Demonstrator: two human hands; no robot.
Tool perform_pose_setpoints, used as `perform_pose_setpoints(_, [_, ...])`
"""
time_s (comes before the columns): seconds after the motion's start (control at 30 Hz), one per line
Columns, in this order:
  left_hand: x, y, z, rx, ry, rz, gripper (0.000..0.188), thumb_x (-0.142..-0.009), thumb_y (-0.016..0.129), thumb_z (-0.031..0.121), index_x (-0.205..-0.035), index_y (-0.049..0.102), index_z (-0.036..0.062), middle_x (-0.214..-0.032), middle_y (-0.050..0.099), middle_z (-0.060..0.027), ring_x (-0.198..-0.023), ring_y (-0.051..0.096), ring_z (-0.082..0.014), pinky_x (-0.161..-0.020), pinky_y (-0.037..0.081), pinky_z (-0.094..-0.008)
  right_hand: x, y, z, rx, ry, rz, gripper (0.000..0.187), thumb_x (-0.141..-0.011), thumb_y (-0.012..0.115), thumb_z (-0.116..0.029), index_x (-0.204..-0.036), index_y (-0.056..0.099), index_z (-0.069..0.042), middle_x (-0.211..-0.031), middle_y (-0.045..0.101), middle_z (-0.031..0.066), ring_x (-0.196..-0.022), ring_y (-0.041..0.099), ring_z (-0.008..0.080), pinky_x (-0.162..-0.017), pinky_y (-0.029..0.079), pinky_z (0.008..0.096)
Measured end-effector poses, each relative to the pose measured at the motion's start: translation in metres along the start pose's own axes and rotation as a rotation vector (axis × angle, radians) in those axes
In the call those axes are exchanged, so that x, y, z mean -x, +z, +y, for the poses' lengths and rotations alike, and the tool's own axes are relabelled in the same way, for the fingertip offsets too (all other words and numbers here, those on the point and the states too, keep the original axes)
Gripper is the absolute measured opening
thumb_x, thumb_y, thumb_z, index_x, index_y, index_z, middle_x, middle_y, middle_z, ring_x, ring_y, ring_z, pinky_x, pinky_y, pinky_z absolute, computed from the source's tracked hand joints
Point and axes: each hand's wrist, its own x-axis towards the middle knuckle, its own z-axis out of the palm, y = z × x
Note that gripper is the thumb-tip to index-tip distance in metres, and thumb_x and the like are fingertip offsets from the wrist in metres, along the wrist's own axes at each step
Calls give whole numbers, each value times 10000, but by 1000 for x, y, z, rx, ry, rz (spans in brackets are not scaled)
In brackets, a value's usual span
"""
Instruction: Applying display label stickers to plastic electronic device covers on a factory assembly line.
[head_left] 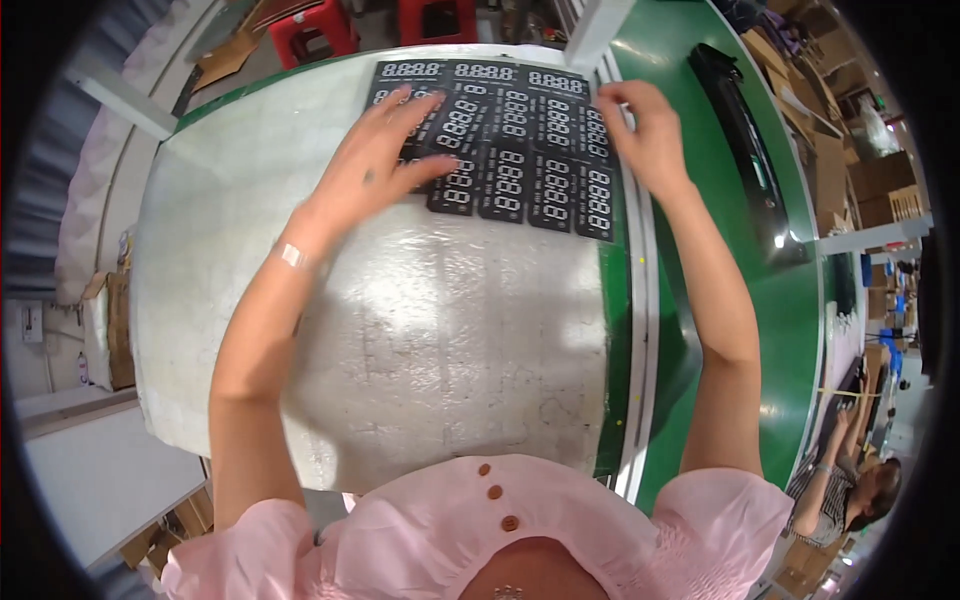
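Note:
Several black display panels (510,185) printed with white segment digits lie flat, side by side in rows, at the far end of a pale, glossy work surface (450,320). Over the left part of this group is my left hand (385,160), its fingers spread and its thumb reaching across a panel in the lower row. Whether its fingertips touch the panels I cannot tell. My right hand (645,135) is at the upper right edge of the group, fingers bent together. Its fingertips meet the border of the rightmost panels, and what is between them is hidden.
A metal rail (645,300) runs along the right side, with a green bench (780,350) beyond it. On that bench lies a long black glossy part (745,150). Red stools (310,35) stand past the far edge. Another person (850,490) sits at the far right.

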Motion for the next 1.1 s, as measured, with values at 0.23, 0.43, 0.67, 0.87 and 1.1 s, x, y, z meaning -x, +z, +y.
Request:
perform_pose_setpoints(0.23, [-48,36,-67,-86,-166,-185,1163,-594,770,624,-1466,252,56,-1460,352,-222,-1417,215,-335,-1144,133,-486,-48,90,-40,39,-290,-302,312,-810,696,-197,-1072,645,-34,-1023,649,111,-1030,564,300,-912,452,380])
perform_pose_setpoints(0.43, [-32,18,-81,-84,-247,-25,1149,-589,784,580,-1461,257,48,-1421,422,-179,-1383,296,-320,-1125,152,-540,-72,144,-46,-178,-275,-479,449,-804,716,-248,-1191,604,-50,-1165,618,134,-1140,534,305,-969,424,378])
perform_pose_setpoints(0.67, [-28,24,-78,-14,-212,132,785,-666,799,375,-1337,484,116,-1101,661,-65,-1141,543,-236,-1016,360,-393,-58,156,-59,-142,-123,-238,570,-743,777,-284,-1241,582,-86,-1168,606,146,-1117,548,294,-970,419,373])
perform_pose_setpoints(0.87, [-30,21,-68,29,-202,189,415,-739,746,280,-1117,672,126,-982,688,-70,-1017,598,-246,-968,378,-388,-59,134,-73,-434,76,-196,386,-729,776,-59,-1094,654,-56,-1050,643,121,-967,617,235,-863,481,314])
perform_pose_setpoints(1.1, [-24,24,-84,-149,-144,62,622,-697,738,494,-1211,619,165,-1211,627,-56,-1246,473,-284,-1058,247,-575,-66,125,-67,-234,-187,-109,187,-693,750,-19,-868,685,-32,-1083,645,50,-1054,556,268,-907,456,353])
